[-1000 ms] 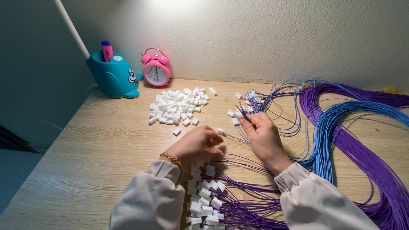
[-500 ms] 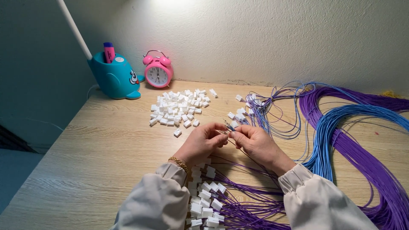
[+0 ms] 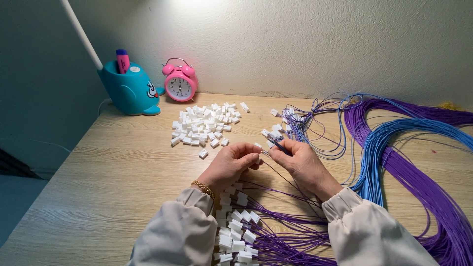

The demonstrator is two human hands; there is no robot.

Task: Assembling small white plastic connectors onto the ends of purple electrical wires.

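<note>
Nearest the viewer, finished purple wires with white plugs (image 3: 236, 231) lie below both wrists. Above them, the left hand (image 3: 229, 165) pinches a small white connector (image 3: 258, 146) at its fingertips. The right hand (image 3: 303, 162) – just beside it, fingers closed – holds a thin purple wire (image 3: 277, 145) whose tip points left, toward the connector. Beyond the fingers lies a pile of loose white connectors (image 3: 204, 125).

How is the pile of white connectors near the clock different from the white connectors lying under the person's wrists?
The loose connector pile lies far from the person, near the pink alarm clock; the wired connectors lie close, between the sleeves. The loose ones carry no wires, while purple wires run out of the near ones. The far pile is scattered; the near group sits in a rough column. Both are small white blocks on the wooden table.
</note>
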